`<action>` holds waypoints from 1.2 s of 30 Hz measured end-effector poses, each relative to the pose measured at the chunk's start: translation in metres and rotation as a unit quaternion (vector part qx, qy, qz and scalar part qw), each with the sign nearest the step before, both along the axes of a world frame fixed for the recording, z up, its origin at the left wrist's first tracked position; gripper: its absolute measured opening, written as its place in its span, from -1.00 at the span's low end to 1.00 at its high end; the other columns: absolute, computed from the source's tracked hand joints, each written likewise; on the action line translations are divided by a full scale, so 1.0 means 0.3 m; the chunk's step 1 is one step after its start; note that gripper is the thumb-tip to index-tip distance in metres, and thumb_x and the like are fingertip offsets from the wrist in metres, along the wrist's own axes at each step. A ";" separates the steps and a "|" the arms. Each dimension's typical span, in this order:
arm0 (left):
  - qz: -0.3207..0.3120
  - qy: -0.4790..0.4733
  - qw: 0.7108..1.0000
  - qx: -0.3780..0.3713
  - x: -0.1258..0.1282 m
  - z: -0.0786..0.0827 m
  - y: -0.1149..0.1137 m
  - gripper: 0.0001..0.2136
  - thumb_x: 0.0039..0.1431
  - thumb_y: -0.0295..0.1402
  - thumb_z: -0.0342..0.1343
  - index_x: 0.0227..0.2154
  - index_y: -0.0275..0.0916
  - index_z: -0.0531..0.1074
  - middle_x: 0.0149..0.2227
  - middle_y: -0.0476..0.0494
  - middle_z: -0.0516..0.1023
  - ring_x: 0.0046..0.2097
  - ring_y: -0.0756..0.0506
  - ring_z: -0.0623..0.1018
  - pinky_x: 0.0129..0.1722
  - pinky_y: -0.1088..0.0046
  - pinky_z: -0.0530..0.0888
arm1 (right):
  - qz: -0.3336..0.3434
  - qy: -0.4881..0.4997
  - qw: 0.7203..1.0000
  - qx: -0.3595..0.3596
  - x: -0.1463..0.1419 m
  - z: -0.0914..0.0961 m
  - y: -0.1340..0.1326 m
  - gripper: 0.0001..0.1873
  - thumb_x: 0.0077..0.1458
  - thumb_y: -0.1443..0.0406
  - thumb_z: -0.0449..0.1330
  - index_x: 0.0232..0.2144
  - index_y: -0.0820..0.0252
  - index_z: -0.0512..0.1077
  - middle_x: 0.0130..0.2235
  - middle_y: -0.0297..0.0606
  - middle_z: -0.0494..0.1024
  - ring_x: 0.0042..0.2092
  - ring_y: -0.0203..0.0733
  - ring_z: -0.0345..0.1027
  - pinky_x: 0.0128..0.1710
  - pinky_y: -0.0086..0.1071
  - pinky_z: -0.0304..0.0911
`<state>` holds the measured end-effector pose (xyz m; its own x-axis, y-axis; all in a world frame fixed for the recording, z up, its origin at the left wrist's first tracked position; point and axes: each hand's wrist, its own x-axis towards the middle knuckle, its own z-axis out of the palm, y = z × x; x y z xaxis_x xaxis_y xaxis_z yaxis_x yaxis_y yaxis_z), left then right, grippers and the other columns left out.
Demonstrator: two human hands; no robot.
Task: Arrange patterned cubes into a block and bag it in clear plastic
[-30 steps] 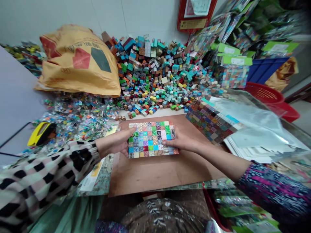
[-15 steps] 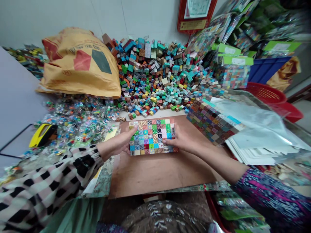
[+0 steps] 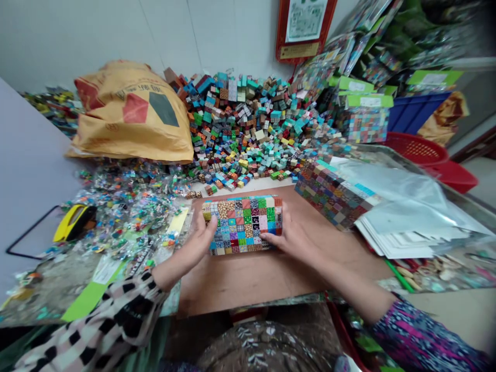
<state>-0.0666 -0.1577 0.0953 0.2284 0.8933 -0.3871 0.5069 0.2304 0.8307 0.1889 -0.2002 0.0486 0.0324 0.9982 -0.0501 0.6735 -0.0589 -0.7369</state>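
Between my two hands is a block of patterned cubes (image 3: 242, 227), a rectangular slab of many small coloured squares, held just over the brown board (image 3: 240, 284). My left hand (image 3: 198, 235) closes on its left end, thumb on the front face. At the opposite end my right hand (image 3: 290, 232) grips it, with the thumb across the lower right of the front. The rear fingers of both hands are partly hidden by the slab. A similar block of cubes (image 3: 333, 196) lies to the right, partly under clear plastic bags (image 3: 403, 181).
Loose cubes (image 3: 248, 129) are heaped against the wall. A yellow sack (image 3: 132, 113) sits at back left, above small bagged pieces (image 3: 132, 201) and a yellow-black tool (image 3: 73, 222). At right are white sheets (image 3: 391, 237), a red basket (image 3: 418, 147) and a blue bin (image 3: 416, 111).
The block has tilted, so a strip of its top side and its right end now show. My left hand has shifted its hold lower on the left end. The camera view has moved slightly.
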 end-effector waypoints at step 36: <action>-0.109 0.130 0.844 0.509 -0.111 -0.028 -0.078 -0.27 0.17 0.05 0.10 0.31 -0.12 0.03 0.31 -0.35 0.20 0.36 -0.32 0.13 0.30 -0.07 0.11 | 0.004 -0.204 0.888 0.413 0.033 0.065 -0.163 -0.11 0.19 -0.01 0.15 0.38 0.10 -0.17 0.20 0.06 0.28 0.22 0.16 0.18 0.16 0.07 0.22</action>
